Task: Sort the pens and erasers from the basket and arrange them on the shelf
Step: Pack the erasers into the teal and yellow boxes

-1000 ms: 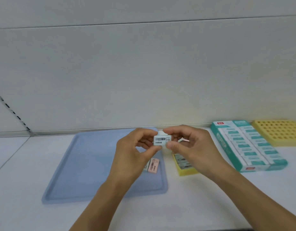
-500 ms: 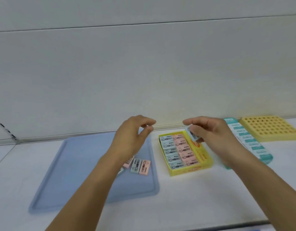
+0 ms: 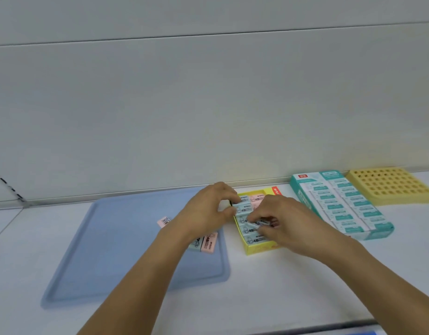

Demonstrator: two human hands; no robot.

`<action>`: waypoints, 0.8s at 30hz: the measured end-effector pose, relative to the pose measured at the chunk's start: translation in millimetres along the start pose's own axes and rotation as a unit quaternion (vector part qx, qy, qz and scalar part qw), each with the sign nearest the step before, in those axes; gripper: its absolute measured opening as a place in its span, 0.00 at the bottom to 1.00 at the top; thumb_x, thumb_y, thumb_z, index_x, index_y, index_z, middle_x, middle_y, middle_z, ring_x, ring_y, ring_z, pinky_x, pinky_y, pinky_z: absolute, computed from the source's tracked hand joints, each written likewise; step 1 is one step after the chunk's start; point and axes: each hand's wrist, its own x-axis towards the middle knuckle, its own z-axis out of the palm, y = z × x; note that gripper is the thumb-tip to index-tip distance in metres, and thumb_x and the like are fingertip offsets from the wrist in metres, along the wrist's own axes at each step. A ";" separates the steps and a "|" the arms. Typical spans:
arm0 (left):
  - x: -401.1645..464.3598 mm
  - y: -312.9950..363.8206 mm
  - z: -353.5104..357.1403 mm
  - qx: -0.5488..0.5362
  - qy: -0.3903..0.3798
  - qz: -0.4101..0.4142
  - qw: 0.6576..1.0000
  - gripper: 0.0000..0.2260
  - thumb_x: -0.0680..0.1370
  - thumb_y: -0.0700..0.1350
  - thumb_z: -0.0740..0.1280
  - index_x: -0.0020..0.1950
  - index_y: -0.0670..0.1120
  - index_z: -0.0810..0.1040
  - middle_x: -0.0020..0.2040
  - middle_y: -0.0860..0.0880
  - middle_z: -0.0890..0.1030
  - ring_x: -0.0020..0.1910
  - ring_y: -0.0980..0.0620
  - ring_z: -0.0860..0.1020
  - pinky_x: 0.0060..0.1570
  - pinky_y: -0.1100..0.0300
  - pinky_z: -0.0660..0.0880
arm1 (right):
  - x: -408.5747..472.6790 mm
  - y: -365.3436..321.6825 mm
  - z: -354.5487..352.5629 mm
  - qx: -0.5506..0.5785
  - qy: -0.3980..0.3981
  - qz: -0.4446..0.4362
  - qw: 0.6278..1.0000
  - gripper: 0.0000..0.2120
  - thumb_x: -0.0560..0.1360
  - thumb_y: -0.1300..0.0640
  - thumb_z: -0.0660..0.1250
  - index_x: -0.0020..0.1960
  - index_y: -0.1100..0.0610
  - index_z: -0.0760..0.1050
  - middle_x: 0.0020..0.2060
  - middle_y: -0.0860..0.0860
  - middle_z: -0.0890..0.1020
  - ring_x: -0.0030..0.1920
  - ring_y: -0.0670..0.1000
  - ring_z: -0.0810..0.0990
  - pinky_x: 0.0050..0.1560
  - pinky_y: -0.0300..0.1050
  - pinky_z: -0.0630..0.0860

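Note:
A yellow eraser box point(image 3: 258, 249) sits on the white shelf, filled with rows of pale blue and pink erasers. My right hand point(image 3: 284, 222) is over the box and pinches a small blue eraser point(image 3: 263, 223) down among the others. My left hand point(image 3: 209, 210) rests at the box's left rim, fingers curled against its edge and the erasers there. On the blue tray point(image 3: 112, 257) to the left lie loose erasers: a pink one point(image 3: 209, 243) beside a blue one partly under my left wrist, and a pink one point(image 3: 164, 221) with a barcode.
A teal box of white erasers point(image 3: 341, 204) lies right of the yellow box. A yellow holder with many round holes point(image 3: 389, 188) stands at the far right. The shelf's back wall rises just behind everything. A dark edge shows at the bottom right.
My right hand has carried the blue eraser down into the yellow box. My left hand has moved right from above the tray to the box's left rim.

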 end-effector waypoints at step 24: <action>-111.2 -50.3 -41.8 0.040 0.069 -0.212 0.974 0.11 0.70 0.56 0.74 0.48 0.59 0.76 0.47 0.58 0.71 0.45 0.65 0.71 0.45 0.65 0.68 | 49.8 -80.3 53.8 -0.100 -0.046 -0.062 0.992 0.19 0.72 0.42 0.67 0.56 0.54 0.74 0.50 0.50 0.72 0.55 0.52 0.68 0.45 0.46 0.63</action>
